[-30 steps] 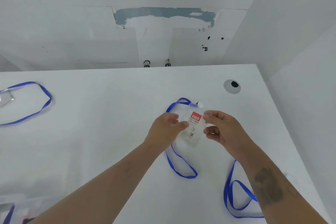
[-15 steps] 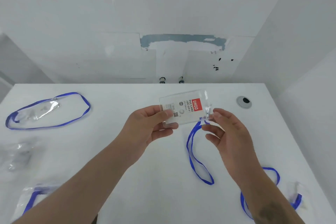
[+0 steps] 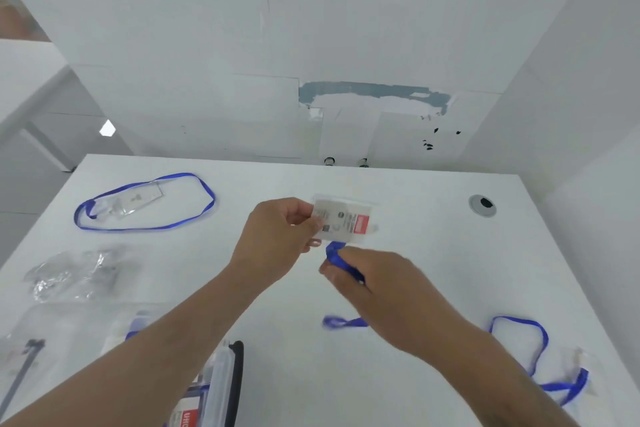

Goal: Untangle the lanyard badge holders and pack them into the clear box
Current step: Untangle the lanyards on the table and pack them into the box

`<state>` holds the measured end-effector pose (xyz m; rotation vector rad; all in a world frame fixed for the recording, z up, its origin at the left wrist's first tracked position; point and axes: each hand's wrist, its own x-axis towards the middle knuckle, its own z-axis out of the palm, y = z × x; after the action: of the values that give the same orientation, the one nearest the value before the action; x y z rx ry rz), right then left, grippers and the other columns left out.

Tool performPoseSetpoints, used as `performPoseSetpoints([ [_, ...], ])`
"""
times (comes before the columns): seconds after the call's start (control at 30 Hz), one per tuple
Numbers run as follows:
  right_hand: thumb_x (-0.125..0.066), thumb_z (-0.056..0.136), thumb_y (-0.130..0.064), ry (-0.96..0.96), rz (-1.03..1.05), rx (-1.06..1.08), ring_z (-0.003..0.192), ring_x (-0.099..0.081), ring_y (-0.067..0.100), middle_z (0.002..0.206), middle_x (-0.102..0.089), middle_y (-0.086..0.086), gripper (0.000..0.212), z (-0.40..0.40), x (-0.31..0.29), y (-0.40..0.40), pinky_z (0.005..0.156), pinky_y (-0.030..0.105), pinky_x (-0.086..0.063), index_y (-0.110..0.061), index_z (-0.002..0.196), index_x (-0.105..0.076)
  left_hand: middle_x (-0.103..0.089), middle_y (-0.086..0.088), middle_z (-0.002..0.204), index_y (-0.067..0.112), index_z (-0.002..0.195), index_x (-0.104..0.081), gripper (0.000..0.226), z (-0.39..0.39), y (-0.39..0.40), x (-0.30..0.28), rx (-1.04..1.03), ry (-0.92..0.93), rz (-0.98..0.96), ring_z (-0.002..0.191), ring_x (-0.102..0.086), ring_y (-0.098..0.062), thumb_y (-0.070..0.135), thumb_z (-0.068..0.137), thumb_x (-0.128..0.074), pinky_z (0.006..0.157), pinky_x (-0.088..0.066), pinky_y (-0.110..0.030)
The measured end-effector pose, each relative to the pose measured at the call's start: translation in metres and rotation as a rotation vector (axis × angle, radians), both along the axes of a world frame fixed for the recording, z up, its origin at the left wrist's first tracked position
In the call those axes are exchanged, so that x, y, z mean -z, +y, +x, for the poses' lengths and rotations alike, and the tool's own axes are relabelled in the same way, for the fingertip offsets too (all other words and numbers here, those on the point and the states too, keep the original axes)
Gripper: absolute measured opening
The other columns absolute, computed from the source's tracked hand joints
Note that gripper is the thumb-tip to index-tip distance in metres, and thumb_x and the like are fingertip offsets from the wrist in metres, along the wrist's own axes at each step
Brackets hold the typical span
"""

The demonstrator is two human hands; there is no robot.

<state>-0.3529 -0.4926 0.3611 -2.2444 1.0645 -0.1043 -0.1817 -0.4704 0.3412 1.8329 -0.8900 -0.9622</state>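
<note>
My left hand (image 3: 277,239) pinches the left end of a clear badge holder (image 3: 346,222) with a red-labelled card inside, held above the white table (image 3: 433,253). My right hand (image 3: 374,284) just below it grips that holder's blue lanyard (image 3: 334,251); the strap's loose end (image 3: 343,322) hangs blurred under the hand. A second badge holder with a blue lanyard (image 3: 145,201) lies at the far left. A third one (image 3: 543,354) lies at the near right. The clear box (image 3: 214,388) sits at the near edge under my left forearm, with a red-labelled card showing inside.
Crumpled clear plastic wrap (image 3: 76,274) lies left of my left arm. A black-and-grey object (image 3: 24,364) sits at the near left corner. A round cable grommet (image 3: 482,205) is set in the table's far right. White walls enclose the back and right.
My left hand has kept the badge holder raised. My right hand has dropped from the holder's right end and gathered up the blue lanyard. The view has tilted down, showing the clear box.
</note>
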Motion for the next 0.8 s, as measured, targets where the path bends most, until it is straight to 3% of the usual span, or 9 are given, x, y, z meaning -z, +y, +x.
performPoseSetpoints([
  [0.13,-0.049,0.092,-0.05,0.07,-0.207,0.029,0.076,-0.056,0.01,0.081,-0.061,-0.009,0.025,-0.004,-0.031,-0.024,0.072,0.03,-0.048,-0.029,0.087,-0.06,-0.077,0.006,0.078,0.02,0.086,-0.073,0.009,0.013,0.021,0.008,0.104,-0.097,0.076,0.067,-0.074,-0.01,0.016,0.089,-0.065,0.072,-0.062,-0.035],
  [0.23,-0.066,0.08,-0.054,0.042,-0.133,0.066,0.074,-0.056,0.006,0.078,-0.063,-0.013,0.02,-0.005,-0.036,-0.047,0.069,0.028,-0.046,-0.034,0.078,-0.065,-0.078,0.005,0.082,0.017,0.094,-0.074,0.01,0.02,0.035,0.004,0.289,-0.011,0.146,0.073,-0.075,-0.014,0.015,0.091,-0.065,0.073,-0.061,-0.03],
  [0.33,-0.075,0.073,-0.051,-0.077,0.024,0.121,0.059,-0.053,0.008,0.07,-0.066,-0.009,0.02,-0.004,-0.028,-0.064,0.058,0.026,-0.044,-0.032,0.074,-0.071,-0.078,-0.001,0.085,0.011,0.096,-0.075,0.01,0.027,0.045,-0.005,0.38,0.167,0.184,0.076,-0.074,-0.018,0.013,0.091,-0.066,0.071,-0.06,-0.026],
  [0.4,-0.074,0.08,-0.039,-0.212,0.181,0.169,0.049,-0.047,0.003,0.063,-0.066,-0.005,0.013,0.001,-0.014,-0.061,0.05,0.019,-0.038,-0.027,0.077,-0.075,-0.077,-0.007,0.086,0.009,0.093,-0.075,0.009,0.033,0.051,-0.009,0.34,0.376,0.168,0.077,-0.073,-0.021,0.01,0.089,-0.067,0.072,-0.059,-0.027],
  [0.5,-0.066,0.081,-0.024,-0.285,0.248,0.229,0.053,-0.048,0.018,0.06,-0.063,0.005,0.016,0.009,0.021,-0.039,0.055,0.032,-0.042,-0.019,0.067,-0.069,-0.075,-0.012,0.088,0.005,0.092,-0.074,0.014,0.034,0.055,-0.013,0.173,0.685,0.098,0.074,-0.073,-0.023,0.012,0.08,-0.069,0.066,-0.06,-0.026],
  [0.57,-0.059,0.087,-0.024,-0.261,0.24,0.235,0.05,-0.044,0.004,0.052,-0.055,-0.012,0.023,0.015,0.038,-0.013,0.058,0.025,-0.036,-0.026,0.064,-0.061,-0.076,-0.011,0.088,0.006,0.086,-0.073,0.006,0.033,0.054,-0.011,-0.01,0.771,0.054,0.073,-0.074,-0.024,0.009,0.083,-0.069,0.063,-0.061,-0.026],
  [0.63,-0.049,0.098,-0.032,-0.266,0.175,0.182,0.059,-0.05,0.002,0.062,-0.055,-0.023,0.024,0.022,0.045,0.018,0.065,0.018,-0.037,-0.028,0.084,-0.069,-0.077,-0.01,0.091,0.007,0.087,-0.072,0.004,0.033,0.053,-0.005,-0.159,0.706,0.045,0.077,-0.076,-0.025,0.007,0.087,-0.068,0.064,-0.062,-0.026],
  [0.73,-0.035,0.101,-0.041,-0.147,-0.066,0.009,0.072,-0.053,0.014,0.087,-0.049,-0.012,0.024,0.025,0.043,0.058,0.067,0.03,-0.047,-0.026,0.099,-0.054,-0.078,-0.009,0.087,0.008,0.095,-0.071,0.008,0.034,0.055,0.006,-0.233,0.426,0.082,0.074,-0.076,-0.022,0.011,0.088,-0.07,0.063,-0.061,-0.026],
  [0.8,-0.033,0.101,-0.04,-0.045,-0.203,-0.057,0.082,-0.053,0.014,0.099,-0.047,-0.013,0.021,0.025,0.033,0.066,0.071,0.029,-0.048,-0.034,0.112,-0.05,-0.077,-0.004,0.084,0.011,0.096,-0.07,0.008,0.038,0.06,0.012,-0.192,0.202,0.108,0.069,-0.075,-0.018,0.013,0.088,-0.069,0.064,-0.061,-0.026],
])
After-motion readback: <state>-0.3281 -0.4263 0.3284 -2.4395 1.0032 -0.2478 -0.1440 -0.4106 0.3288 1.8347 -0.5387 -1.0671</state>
